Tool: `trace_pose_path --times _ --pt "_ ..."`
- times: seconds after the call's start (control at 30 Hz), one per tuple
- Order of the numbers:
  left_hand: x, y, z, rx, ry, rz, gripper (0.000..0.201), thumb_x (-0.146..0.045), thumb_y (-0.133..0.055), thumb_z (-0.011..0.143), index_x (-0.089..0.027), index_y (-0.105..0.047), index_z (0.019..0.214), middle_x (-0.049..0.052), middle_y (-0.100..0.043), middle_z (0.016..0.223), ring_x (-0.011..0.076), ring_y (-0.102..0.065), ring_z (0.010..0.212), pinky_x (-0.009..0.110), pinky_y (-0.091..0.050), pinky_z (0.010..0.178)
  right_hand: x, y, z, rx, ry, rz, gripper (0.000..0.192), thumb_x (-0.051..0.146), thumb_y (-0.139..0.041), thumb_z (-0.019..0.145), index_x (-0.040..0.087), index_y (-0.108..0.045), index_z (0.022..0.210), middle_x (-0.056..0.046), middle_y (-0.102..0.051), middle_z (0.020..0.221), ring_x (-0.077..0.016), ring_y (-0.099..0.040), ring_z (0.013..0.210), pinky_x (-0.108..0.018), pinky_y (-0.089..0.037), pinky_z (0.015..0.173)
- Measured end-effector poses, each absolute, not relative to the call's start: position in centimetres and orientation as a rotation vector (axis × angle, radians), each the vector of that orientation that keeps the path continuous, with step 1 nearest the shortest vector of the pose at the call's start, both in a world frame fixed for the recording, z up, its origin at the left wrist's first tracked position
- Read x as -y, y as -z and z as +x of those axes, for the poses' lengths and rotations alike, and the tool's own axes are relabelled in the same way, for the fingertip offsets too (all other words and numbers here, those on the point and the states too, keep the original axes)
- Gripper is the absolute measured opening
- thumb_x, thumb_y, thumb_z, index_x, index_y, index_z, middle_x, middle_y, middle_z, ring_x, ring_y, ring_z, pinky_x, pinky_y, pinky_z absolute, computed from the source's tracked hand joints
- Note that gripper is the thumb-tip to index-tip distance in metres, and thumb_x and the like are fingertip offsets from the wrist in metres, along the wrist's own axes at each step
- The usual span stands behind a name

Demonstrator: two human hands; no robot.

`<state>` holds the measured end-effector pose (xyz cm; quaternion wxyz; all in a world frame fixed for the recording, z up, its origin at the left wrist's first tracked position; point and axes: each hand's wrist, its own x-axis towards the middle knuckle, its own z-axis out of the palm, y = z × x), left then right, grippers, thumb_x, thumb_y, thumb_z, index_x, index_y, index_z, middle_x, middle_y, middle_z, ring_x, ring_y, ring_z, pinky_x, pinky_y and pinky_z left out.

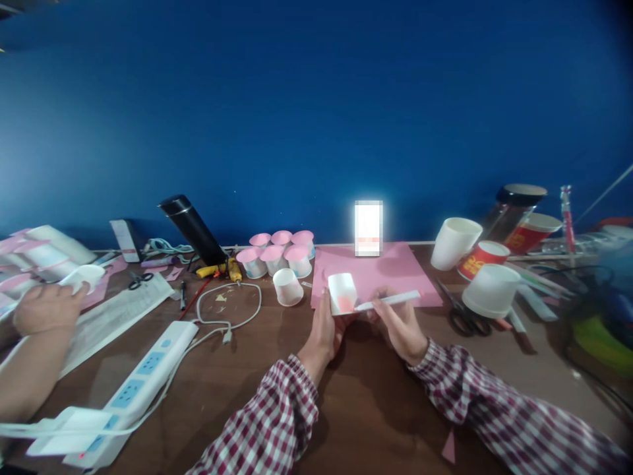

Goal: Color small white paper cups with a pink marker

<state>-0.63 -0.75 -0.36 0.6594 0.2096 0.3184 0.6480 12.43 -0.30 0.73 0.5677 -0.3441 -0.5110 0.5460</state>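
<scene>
My left hand is closed around a white paper cup, tilted on its side above the table. A light red patch of colour shows on the cup's lower part. In my right hand is a white marker, its tip at the cup's coloured patch. Pink paper lies flat on the table just behind both hands. To the left of the held cup stands another white paper cup, and behind that are several cups with pink paper tops.
A power strip with cables lies front left. Further left, another person's hand holds a white cup. A black bottle leans behind. On the right are black scissors, white cups and red cups.
</scene>
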Motion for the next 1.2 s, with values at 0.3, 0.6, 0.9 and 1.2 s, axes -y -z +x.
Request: trace_pose_path --times 0.3,0.6,0.9,1.2 --pt "0.7 0.4 -0.6 -0.746 -1.481 0.438 0.043 -0.051 -0.052 0.085 -0.012 -0.063 0.097 0.009 -0.07 0.08 0.0205 -0.066 0.073 0.039 -0.055 0.077 0.2 -0.8 12.3 1.187 -1.335 -0.779 0.032 0.047 -0.069 0.076 0.019 -0.054 0.076 0.003 -0.055 0.058 -0.0088 -0.049 0.052 -0.02 -0.039 0.046" --pt "0.6 0.5 -0.8 -0.75 -1.469 0.428 0.044 -0.051 -0.051 0.085 -0.011 -0.062 0.1 0.009 -0.07 0.083 0.0214 -0.066 0.075 0.039 -0.056 0.075 0.2 -0.8 12.4 1.18 -1.312 -0.789 0.031 0.046 -0.069 0.076 0.019 -0.054 0.077 0.003 -0.055 0.058 -0.0092 -0.05 0.052 -0.021 -0.041 0.048" --pt "0.6 -0.1 -0.9 -0.689 -1.429 0.409 0.041 -0.049 -0.055 0.084 -0.014 -0.062 0.105 0.007 -0.07 0.084 0.0183 -0.066 0.073 0.034 -0.055 0.073 -0.2 -0.1 12.4 1.119 -1.309 -0.766 0.025 0.041 -0.067 0.08 0.02 -0.055 0.082 0.001 -0.058 0.065 -0.0098 -0.052 0.055 -0.021 -0.043 0.049" --pt "0.8 -0.1 -0.6 -0.718 -1.449 0.434 0.042 -0.05 -0.053 0.085 -0.013 -0.062 0.103 0.007 -0.07 0.079 0.0191 -0.066 0.071 0.035 -0.055 0.073 -0.1 -0.2 12.4 1.101 -1.321 -0.751 0.022 0.04 -0.066 0.081 0.02 -0.055 0.083 0.002 -0.059 0.065 -0.009 -0.052 0.055 -0.02 -0.041 0.05"
